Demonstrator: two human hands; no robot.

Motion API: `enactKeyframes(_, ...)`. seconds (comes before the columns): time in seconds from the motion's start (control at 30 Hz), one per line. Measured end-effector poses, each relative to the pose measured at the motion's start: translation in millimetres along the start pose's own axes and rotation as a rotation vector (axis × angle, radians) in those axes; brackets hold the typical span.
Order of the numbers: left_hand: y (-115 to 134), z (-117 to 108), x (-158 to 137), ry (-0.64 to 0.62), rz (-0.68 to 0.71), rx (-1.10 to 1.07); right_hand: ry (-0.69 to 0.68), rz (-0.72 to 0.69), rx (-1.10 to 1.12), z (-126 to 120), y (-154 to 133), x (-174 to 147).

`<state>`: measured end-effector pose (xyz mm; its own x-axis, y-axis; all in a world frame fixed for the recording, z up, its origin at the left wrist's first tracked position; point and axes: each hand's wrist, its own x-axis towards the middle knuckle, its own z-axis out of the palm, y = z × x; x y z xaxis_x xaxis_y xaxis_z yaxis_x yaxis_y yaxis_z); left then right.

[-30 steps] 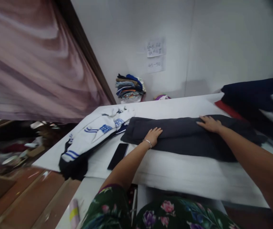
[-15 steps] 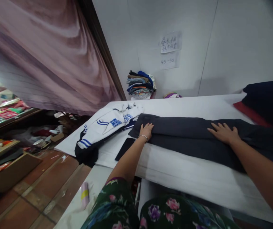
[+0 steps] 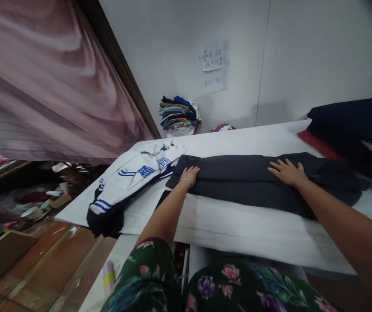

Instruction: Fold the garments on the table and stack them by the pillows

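A long dark grey garment (image 3: 231,177), perhaps trousers, lies folded lengthwise on the white-covered table (image 3: 237,221). My left hand (image 3: 190,175), with a bracelet at the wrist, rests on the garment's left end. Its fingers are stretched out and slightly apart. Farther right, my right hand (image 3: 289,173) lies flat on the same cloth with its fingers spread. Neither hand grips anything. Left of the garment is a white jacket (image 3: 130,177) with blue stripes and black cuffs. A black flat object (image 3: 162,198), like a phone, is mostly hidden by my left forearm.
Folded clothes (image 3: 179,115) are stacked at the table's back. Navy, red and white clothes (image 3: 344,125) are heaped at the right. A pink curtain (image 3: 59,86) hangs on the left. A pink and yellow roll (image 3: 108,277) lies on a lower surface. Paper notes (image 3: 215,65) are on the wall.
The view has turned a little to the right, showing more of the right-hand heap. Both hands stay flat on the garment in nearly the same spots. My left forearm now covers more of the black object.
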<state>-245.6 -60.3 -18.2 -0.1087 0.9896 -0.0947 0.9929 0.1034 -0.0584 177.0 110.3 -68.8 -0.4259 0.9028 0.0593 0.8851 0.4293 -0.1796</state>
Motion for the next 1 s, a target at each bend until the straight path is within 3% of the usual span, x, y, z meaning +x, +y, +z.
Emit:
enactKeyframes(0.13, -4, 0, 2, -0.056, -0.028, -0.032, -0.05, 0.084, 0.058, -13, -14, -3)
enactKeyframes(0.23, -5, -5, 4, -0.083, -0.049, -0.048, 0.01, 0.126, 0.325, -31, -17, -6)
enactKeyframes(0.37, -1, -11, 1, -0.06, -0.056, -0.054, 0.28, 0.206, 0.699, -64, 7, -25)
enactKeyframes(0.43, 2, -13, -5, -0.01, -0.065, -0.067, 0.443, 0.236, 0.836, -78, 27, -51)
enactKeyframes(0.5, 7, -13, -16, 0.079, -0.036, -0.105, 0.507, 0.243, 0.888, -86, 44, -87)
enactKeyframes(0.63, 25, -9, -46, 0.249, 0.215, -0.165, 0.497, 0.25, 0.735, -78, 61, -161)
enactKeyframes(0.73, 44, -3, -64, 0.263, 0.399, -0.149, 0.455, 0.111, 0.541, -62, 57, -192)
enactKeyframes(0.87, 63, 3, -68, 0.231, 0.482, -0.12, 0.307, -0.14, 0.288, -47, 47, -196)
enactKeyframes(1.0, 65, 5, -56, 0.215, 0.445, -0.165, 0.302, -0.224, 0.183, -49, 49, -179)
